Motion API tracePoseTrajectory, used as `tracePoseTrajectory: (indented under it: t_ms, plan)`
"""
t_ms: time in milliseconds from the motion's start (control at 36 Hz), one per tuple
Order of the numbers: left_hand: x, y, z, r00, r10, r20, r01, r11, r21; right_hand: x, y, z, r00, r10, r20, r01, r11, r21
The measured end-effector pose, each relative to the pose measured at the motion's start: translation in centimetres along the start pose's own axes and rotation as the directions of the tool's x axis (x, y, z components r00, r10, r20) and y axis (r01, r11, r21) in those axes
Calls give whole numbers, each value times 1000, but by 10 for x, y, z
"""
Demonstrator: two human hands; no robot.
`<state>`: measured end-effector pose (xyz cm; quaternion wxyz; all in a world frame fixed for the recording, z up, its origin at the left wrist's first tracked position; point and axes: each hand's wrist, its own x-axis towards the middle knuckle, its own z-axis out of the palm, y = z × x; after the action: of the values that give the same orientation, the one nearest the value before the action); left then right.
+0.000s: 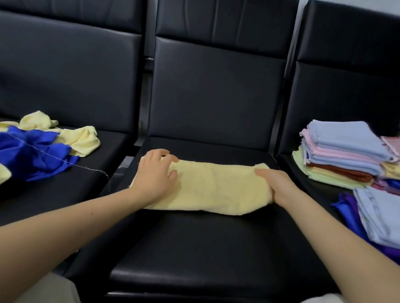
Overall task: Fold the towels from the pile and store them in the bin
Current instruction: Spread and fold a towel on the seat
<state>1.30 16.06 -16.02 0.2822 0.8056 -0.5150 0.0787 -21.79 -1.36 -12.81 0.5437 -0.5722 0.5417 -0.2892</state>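
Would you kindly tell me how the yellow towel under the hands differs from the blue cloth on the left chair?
The yellow towel is pale; the blue cloth is deep blue. The yellow towel lies folded into a flat strip on the middle chair; the blue cloth is crumpled in a heap. Both hands are on the yellow towel; nothing touches the blue cloth. Both rest on black seats.

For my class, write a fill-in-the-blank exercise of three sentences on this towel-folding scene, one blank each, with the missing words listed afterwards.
1. Both hands rest on a folded towel whose colour is pale ____.
2. The unfolded pile on the left seat mixes pale yellow cloth with bright ____ cloth.
3. The right hand grips the towel's right end, while the left hand lies on its ____ end.

Missing words: yellow; blue; left
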Motion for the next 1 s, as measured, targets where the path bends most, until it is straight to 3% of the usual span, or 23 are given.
tracePoseTrajectory:
  t_ms: [56,111,167,250,333,389,444,500,556,639,778,917,1000]
  plan:
    - [-1,9,1,999,-9,52,18,986,-168,-2,-8,12,1000,11,-3,-11,993,117]
    - [1,15,3,985,-111,128,150,925,-349,-10,-18,28,999,-21,39,13,980,197]
    - [6,21,4,927,-300,223,374,744,-553,-22,-29,45,991,-70,117,39,968,248]
    - [16,25,2,783,-452,427,595,343,-727,-37,-39,66,937,-113,330,24,964,264]
    - [21,21,3,735,-438,517,647,224,-729,-44,-36,74,835,-163,526,63,977,203]
    - [23,16,6,717,-440,540,677,254,-691,-45,-29,75,852,-199,484,168,980,107]
    - [24,12,8,707,-436,558,703,342,-623,-38,-16,77,918,-254,304,310,939,-150]
    - [24,13,9,716,-418,560,699,422,-578,-28,-3,77,923,-325,206,384,807,-448]
    - [25,19,10,729,-413,546,683,482,-549,-23,7,76,931,-296,213,364,718,-593]
    - [27,28,12,740,-446,504,673,499,-546,-17,8,74,937,-269,221,348,726,-593]
    - [34,29,0,788,-437,433,604,421,-677,-25,-1,84,927,-272,258,366,803,-470]
    - [35,10,-30,851,-442,283,489,474,-732,-37,-13,98,924,-305,233,371,862,-345]
    - [28,-7,-43,877,-420,234,459,588,-666,-40,-15,107,912,-334,237,404,826,-393]
